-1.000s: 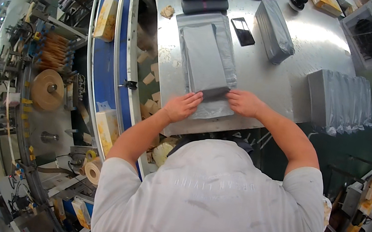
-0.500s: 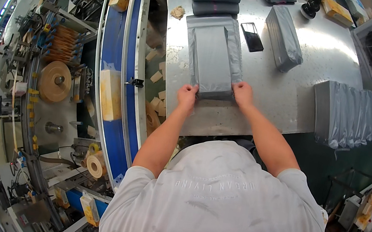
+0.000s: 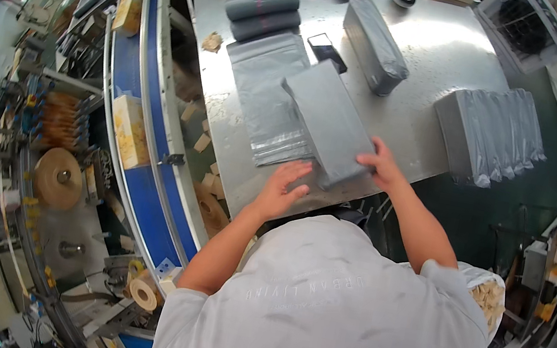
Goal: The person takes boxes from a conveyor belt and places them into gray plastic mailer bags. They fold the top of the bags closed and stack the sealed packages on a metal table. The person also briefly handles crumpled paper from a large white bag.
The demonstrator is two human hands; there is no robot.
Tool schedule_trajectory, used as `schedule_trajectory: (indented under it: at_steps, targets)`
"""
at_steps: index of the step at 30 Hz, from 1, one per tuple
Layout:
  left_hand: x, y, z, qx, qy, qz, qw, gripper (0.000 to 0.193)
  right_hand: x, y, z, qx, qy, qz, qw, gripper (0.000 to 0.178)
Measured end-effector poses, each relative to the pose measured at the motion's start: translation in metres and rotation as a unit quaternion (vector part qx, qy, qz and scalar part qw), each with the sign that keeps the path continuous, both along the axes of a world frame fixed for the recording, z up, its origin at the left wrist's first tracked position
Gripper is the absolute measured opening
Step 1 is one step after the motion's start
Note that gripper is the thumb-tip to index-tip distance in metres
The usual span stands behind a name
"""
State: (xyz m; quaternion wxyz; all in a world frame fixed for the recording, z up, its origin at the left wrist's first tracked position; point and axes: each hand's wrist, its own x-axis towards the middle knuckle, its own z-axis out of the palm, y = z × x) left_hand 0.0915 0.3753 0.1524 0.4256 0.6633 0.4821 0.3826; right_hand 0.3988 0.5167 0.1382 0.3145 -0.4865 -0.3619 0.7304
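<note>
R hand (image 3: 381, 168) grips grey packet (image 3: 331, 120) edge to lift it; L hand (image 3: 283, 188) open, flat, pinning bag stack (image 3: 268, 102).

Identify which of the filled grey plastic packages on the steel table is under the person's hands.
The filled grey plastic package lying on the flat grey bags, with the right hand on its near corner and the left hand beside it. The other filled package lies untouched farther back.

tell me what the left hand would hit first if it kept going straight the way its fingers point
The left hand points up and slightly right across the steel table. Its fingertips sit right at the near end of the filled grey bag, so it would likely meet that bag first, though depth is hard to judge.
</note>
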Motion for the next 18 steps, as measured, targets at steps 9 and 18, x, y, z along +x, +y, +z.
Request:
schedule_trajectory:
  at_steps: [9, 18]
  targets:
    - [0.006, -0.028, -0.025, -0.177, -0.025, 0.023, 0.984, 0.025, 0.174, -0.031, 0.036, 0.365, -0.654, -0.109, 0.654, 0.067]
    - [-0.041, -0.044, -0.045, -0.075, 0.073, 0.174, 0.979, 0.018, 0.008, -0.011, -0.003, 0.510, -0.483, 0.095, 0.706, 0.044]
